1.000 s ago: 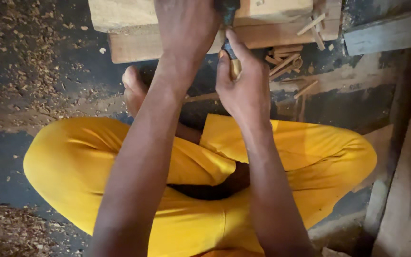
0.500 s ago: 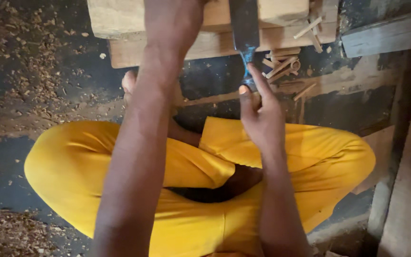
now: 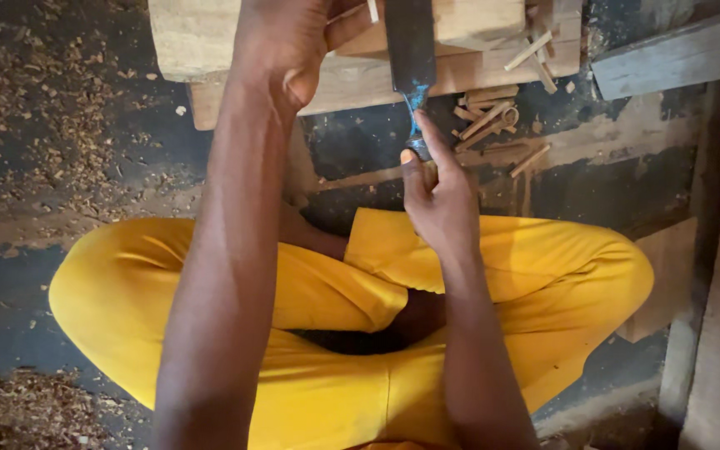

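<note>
Your right hand (image 3: 439,196) is gripping the blade's handle (image 3: 417,137); your left hand (image 3: 293,37) is clasping a stick (image 3: 372,10) on the wood block (image 3: 202,37), offcuts (image 3: 493,117) lying beside.

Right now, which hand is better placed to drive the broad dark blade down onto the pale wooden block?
The right hand, probably: it grips the handle end of the broad dark blade. The left hand rests on the pale wooden block, steadying a small wood piece.
</note>
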